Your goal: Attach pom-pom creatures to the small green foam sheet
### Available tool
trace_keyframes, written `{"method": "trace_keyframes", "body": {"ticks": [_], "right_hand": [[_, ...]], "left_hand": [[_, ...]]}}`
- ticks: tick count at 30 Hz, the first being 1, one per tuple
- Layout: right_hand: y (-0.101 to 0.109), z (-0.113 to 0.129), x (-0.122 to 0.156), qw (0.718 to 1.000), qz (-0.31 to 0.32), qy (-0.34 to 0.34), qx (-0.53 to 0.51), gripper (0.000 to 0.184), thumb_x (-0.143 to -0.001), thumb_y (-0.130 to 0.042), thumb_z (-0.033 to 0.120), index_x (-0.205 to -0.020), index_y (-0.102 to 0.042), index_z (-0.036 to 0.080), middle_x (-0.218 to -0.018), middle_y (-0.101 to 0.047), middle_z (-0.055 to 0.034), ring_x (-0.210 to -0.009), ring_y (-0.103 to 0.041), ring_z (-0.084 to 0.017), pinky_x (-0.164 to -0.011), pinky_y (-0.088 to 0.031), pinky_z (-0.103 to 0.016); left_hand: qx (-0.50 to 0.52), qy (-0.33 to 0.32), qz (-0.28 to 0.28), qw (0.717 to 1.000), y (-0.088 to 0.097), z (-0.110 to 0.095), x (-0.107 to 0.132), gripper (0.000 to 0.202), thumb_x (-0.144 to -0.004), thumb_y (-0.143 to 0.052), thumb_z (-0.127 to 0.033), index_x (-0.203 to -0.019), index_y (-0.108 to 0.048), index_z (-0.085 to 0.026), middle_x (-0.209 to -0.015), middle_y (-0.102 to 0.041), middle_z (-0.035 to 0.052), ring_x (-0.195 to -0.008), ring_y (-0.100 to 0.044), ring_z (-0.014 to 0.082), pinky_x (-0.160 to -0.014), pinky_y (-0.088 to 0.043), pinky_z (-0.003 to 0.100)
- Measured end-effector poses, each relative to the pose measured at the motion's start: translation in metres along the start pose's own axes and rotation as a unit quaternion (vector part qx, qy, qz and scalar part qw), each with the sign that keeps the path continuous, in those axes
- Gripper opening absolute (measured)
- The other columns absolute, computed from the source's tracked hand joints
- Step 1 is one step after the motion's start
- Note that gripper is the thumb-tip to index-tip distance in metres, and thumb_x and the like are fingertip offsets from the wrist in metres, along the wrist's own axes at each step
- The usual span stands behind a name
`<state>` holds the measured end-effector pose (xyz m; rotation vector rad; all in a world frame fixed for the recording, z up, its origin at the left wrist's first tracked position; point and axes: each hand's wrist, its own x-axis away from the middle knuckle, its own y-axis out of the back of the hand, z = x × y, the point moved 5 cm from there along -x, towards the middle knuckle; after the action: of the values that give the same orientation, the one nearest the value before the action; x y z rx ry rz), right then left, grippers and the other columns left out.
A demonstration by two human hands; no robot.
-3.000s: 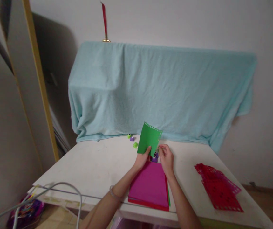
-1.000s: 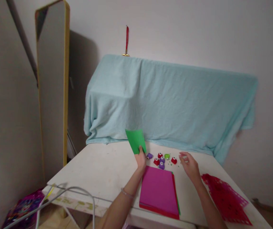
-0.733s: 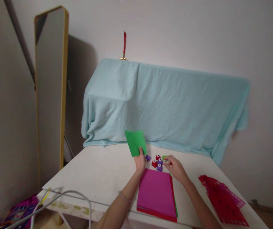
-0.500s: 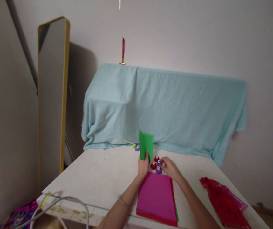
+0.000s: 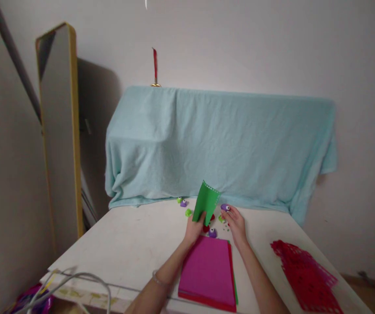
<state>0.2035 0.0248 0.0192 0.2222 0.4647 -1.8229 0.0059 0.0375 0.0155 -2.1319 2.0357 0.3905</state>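
My left hand (image 5: 194, 228) pinches a folded green sheet (image 5: 206, 202) and holds it upright above the white table (image 5: 131, 244); its top edge has a row of punched holes. My right hand (image 5: 235, 221) is closed round a small purple punch (image 5: 225, 207), lifted just right of the green sheet. More small punches lie on the table: a purple one (image 5: 212, 233) and a red one (image 5: 206, 228) below the sheet, a purple one (image 5: 183, 203) and a green one (image 5: 188, 212) to its left. A stack of pink, red and green sheets (image 5: 208, 270) lies in front of my hands.
Red punched sheets (image 5: 301, 275) lie at the table's right. A light blue cloth (image 5: 216, 144) covers something bulky along the back edge. A tall mirror (image 5: 59, 126) leans at the left. A white cable (image 5: 76, 283) loops over the table's near left corner.
My right hand went to the cluster of punches and has picked up a purple one. The green sheet in my left hand has turned, showing its punched edge at the top.
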Motion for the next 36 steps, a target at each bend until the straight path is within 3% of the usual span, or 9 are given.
{"method": "trace_keyframes", "body": {"ticks": [3, 13, 22, 31, 36], "right_hand": [[-0.003, 0.000, 0.006, 0.999, 0.011, -0.035, -0.010, 0.052, -0.075, -0.078, 0.040, -0.118, -0.061, 0.017, -0.104, -0.069, -0.0093, -0.083, -0.064, -0.019, -0.074, -0.049, -0.029], [-0.007, 0.001, 0.008, 0.999, 0.017, -0.030, -0.033, 0.048, -0.072, -0.081, 0.033, -0.113, -0.062, 0.018, -0.110, -0.065, -0.0088, -0.089, -0.062, -0.020, -0.074, -0.050, -0.030], [-0.012, 0.003, 0.014, 0.997, 0.048, -0.022, -0.056, 0.041, -0.079, -0.075, 0.037, -0.114, -0.063, 0.019, -0.103, -0.065, -0.0078, -0.078, -0.061, -0.018, -0.074, -0.052, -0.032], [-0.021, 0.015, 0.017, 0.991, 0.071, -0.045, -0.101, 0.037, -0.079, -0.075, 0.038, -0.109, -0.065, 0.019, -0.108, -0.065, -0.0087, -0.084, -0.064, -0.021, -0.081, -0.054, -0.039], [-0.021, 0.015, 0.018, 0.995, 0.070, -0.047, -0.044, 0.041, -0.072, -0.080, 0.039, -0.105, -0.065, 0.018, -0.096, -0.068, -0.0074, -0.078, -0.065, -0.021, -0.076, -0.054, -0.036]], "left_hand": [[-0.013, -0.012, 0.015, 1.000, -0.001, 0.003, -0.001, 0.045, -0.084, -0.054, -0.055, -0.080, -0.064, -0.012, -0.074, -0.065, 0.0069, -0.066, -0.056, 0.0161, -0.065, -0.044, 0.027], [-0.050, -0.060, 0.088, 0.993, -0.008, -0.007, 0.007, 0.043, -0.094, -0.044, -0.048, -0.093, -0.066, -0.012, -0.078, -0.067, 0.0085, -0.067, -0.057, 0.0169, -0.064, -0.045, 0.026], [-0.098, -0.118, 0.081, 0.985, -0.005, -0.022, 0.013, 0.036, -0.097, -0.041, -0.044, -0.091, -0.060, -0.014, -0.078, -0.063, 0.0057, -0.069, -0.054, 0.0148, -0.065, -0.041, 0.024], [-0.106, -0.108, 0.076, 0.986, -0.006, -0.020, 0.012, 0.037, -0.096, -0.041, -0.046, -0.089, -0.059, -0.014, -0.077, -0.063, 0.0064, -0.067, -0.054, 0.0151, -0.061, -0.040, 0.023], [-0.089, -0.097, 0.078, 0.988, -0.006, -0.017, 0.012, 0.039, -0.097, -0.039, -0.047, -0.091, -0.059, -0.014, -0.078, -0.064, 0.0064, -0.067, -0.055, 0.0148, -0.060, -0.040, 0.023]]}}
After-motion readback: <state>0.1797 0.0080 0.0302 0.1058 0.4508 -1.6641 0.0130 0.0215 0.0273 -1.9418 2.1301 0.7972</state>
